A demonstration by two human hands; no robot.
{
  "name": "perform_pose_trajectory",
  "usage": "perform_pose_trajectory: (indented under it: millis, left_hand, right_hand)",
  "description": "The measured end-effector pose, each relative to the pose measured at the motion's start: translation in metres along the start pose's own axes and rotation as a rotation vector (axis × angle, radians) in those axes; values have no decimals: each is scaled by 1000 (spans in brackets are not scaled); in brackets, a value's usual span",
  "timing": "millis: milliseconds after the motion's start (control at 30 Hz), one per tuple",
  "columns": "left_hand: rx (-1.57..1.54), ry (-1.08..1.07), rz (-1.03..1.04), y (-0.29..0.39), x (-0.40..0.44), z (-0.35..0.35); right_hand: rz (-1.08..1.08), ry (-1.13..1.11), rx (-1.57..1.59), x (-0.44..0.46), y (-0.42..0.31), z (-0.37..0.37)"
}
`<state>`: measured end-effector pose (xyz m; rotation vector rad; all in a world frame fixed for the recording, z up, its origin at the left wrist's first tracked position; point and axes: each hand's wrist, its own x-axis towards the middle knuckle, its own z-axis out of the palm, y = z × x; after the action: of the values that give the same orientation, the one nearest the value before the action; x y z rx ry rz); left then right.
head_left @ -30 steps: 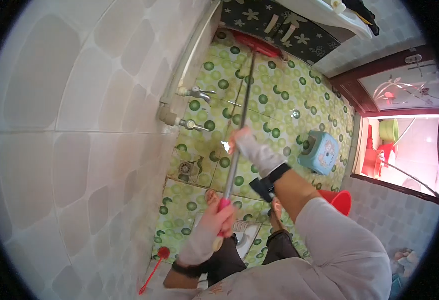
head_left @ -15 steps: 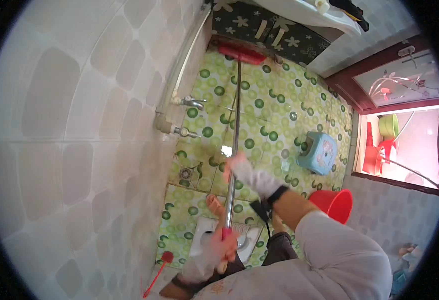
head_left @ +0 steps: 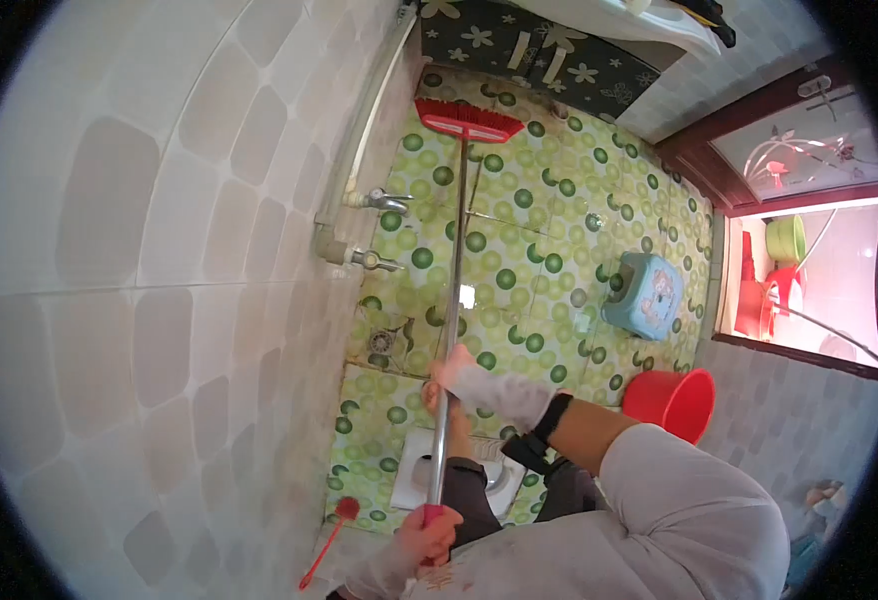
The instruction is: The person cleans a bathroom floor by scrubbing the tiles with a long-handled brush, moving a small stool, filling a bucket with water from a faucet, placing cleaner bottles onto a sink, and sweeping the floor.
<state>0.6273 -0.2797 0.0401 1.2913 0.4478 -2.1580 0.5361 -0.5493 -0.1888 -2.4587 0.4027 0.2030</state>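
Two hands are set well apart on one long broom [head_left: 459,225], whose shaft is angled steeply through the middle of the frame. By the left hand [head_left: 425,540], at the lower middle, the pink grip [head_left: 433,514] is held, with the fingers curled closely around it. By the right hand [head_left: 451,370], just below the frame's centre, the metal shaft is clasped, the fingers wrapped narrowly about it. Such spacing is probably chosen for leverage: the end can be steadied near the body while the shaft is guided higher up. The red broom head [head_left: 471,126] is placed at the upper middle with its bristles turned toward the flowered cabinet [head_left: 599,72], and a strip of tiled floor [head_left: 539,245] is seen between them.

On the left, room is bounded by the tiled wall [head_left: 109,210], from which an upper tap [head_left: 389,203] and a lower tap [head_left: 373,260] are projected toward the shaft. A wider stretch of floor is offered on the other side, as far as the blue stool [head_left: 649,297], right of centre; below it the red bucket [head_left: 671,402] is stood. At the lower middle, the squat toilet [head_left: 413,466] is partly covered by the legs [head_left: 471,510]. Below the floor drain [head_left: 382,342] the tiles are crossed by an edge; whether a step is formed there cannot be told.
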Motion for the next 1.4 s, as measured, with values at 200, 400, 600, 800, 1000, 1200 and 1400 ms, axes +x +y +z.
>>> perform_pose_trajectory:
  millis: [200,400,600,800,1000,1200,1400]
  left_hand:
    - [56,-20,162,89,38,62]
    - [37,4,56,30,23,45]
    - [-123,-74,266,126,20,101]
    - [-222,-13,231,81,26,82]
    - [-276,-29,59,-49,-15,57]
    - [-38,513,151,-192,-91,107]
    - [14,370,185,-184,-79,140]
  right_hand:
    - [-61,-163,146,26,45,-60]
    - [24,-131,-348,16,26,4]
    - [727,55,863,62,55,-114]
    - [158,-250,-71,51,26,-98]
    - [118,-478,-368,-12,-74,-23]
    - [134,-363,492,-136,-174,35]
    - [904,88,1389,-194,-157,-53]
